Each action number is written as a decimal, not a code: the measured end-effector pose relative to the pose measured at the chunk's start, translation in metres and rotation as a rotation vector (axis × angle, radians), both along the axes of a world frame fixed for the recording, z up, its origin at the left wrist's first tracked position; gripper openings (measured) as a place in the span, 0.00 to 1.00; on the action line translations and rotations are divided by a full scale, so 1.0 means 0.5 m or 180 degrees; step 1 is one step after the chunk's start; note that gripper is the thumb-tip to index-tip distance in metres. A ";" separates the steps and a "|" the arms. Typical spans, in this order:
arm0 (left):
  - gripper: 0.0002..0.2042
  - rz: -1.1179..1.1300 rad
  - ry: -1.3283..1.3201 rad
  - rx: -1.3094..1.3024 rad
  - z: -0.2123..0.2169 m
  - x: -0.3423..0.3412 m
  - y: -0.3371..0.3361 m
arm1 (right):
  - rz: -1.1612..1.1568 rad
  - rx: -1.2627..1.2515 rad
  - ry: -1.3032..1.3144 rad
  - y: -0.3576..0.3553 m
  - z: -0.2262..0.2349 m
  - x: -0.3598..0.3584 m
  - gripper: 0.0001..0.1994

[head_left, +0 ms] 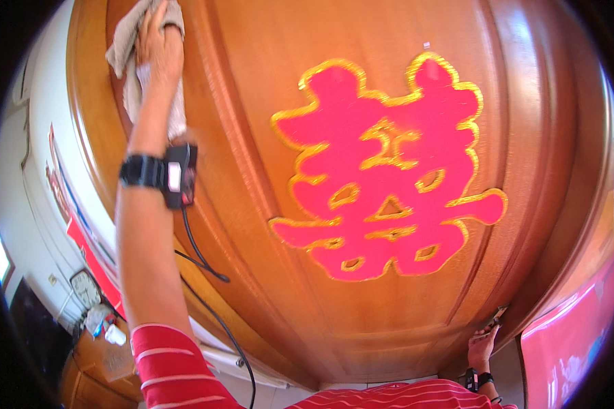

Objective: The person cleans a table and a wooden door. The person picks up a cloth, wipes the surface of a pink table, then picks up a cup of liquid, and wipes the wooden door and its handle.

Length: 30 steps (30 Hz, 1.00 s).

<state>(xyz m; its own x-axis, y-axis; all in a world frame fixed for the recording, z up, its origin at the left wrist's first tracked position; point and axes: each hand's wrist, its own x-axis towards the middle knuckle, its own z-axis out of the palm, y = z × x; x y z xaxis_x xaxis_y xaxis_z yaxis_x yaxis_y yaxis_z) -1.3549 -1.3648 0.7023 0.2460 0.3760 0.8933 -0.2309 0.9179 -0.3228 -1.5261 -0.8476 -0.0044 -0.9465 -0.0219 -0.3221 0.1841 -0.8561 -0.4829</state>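
With my left arm stretched up, my left hand presses a greyish-beige cloth against the upper left of a brown wooden door. The cloth is bunched under the fingers, and part of it hangs down beside the wrist. A large pink paper cut-out with a gold edge is stuck on the door's middle panel. Low on the right, my right hand is closed around the door handle, which it partly hides.
Black cables run from the band on my left wrist down past my arm. At the lower left stand a wooden cabinet with small items on it, a clock and a dark screen. A shiny pink panel is at the right.
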 end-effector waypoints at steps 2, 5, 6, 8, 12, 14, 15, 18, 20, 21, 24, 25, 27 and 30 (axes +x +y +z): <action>0.19 0.0691 0.0272 -0.0359 0.111 -0.030 0.031 | -0.0028 -0.0076 0.0012 -0.005 0.013 0.000 0.16; 0.19 0.0566 0.0157 -0.0415 0.181 -0.117 0.138 | -0.0300 -0.0111 -0.0170 -0.019 0.038 0.014 0.18; 0.21 0.0533 -0.0101 -0.0366 0.186 -0.144 0.194 | -0.0276 -0.0147 -0.0191 -0.019 0.031 0.010 0.18; 0.21 0.0395 -0.0306 -0.0319 0.174 -0.201 0.316 | -0.0196 -0.0150 -0.0186 -0.018 0.014 0.003 0.19; 0.19 -0.0319 -0.0858 -0.0934 0.074 -0.298 0.571 | 0.0007 -0.0333 -0.0097 -0.013 0.003 -0.006 0.18; 0.18 -0.0568 -0.1143 -0.1311 -0.001 -0.353 0.664 | -0.0070 -0.0226 -0.0094 -0.013 0.027 0.006 0.18; 0.17 -0.0689 -0.1270 -0.1518 -0.037 -0.360 0.709 | -0.0061 -0.0121 -0.0063 -0.009 0.033 0.012 0.18; 0.16 -0.0814 -0.1666 -0.1947 -0.129 -0.357 0.777 | 0.0151 -0.0222 0.0068 -0.003 -0.011 -0.004 0.18; 0.16 -0.0974 -0.2003 -0.2311 -0.171 -0.373 0.787 | 0.0125 -0.0260 -0.0049 0.002 -0.003 -0.002 0.18; 0.16 -0.1033 -0.2173 -0.2475 -0.185 -0.372 0.796 | 0.0094 -0.0287 -0.0045 0.008 0.000 0.001 0.18; 0.15 -0.1057 -0.2440 -0.2740 -0.151 -0.350 0.786 | 0.0130 -0.0250 -0.0001 0.014 0.001 0.003 0.17; 0.15 -0.1063 -0.2450 -0.2759 -0.121 -0.350 0.779 | 0.0170 -0.0234 -0.0001 0.018 0.000 0.003 0.17; 0.15 -0.0932 -0.2298 -0.2606 -0.040 -0.333 0.753 | 0.0220 -0.0232 -0.0027 0.020 0.005 0.007 0.17; 0.17 -0.0303 -0.1225 -0.1584 0.114 -0.360 0.667 | 0.0524 -0.0213 -0.0027 0.028 0.008 0.008 0.18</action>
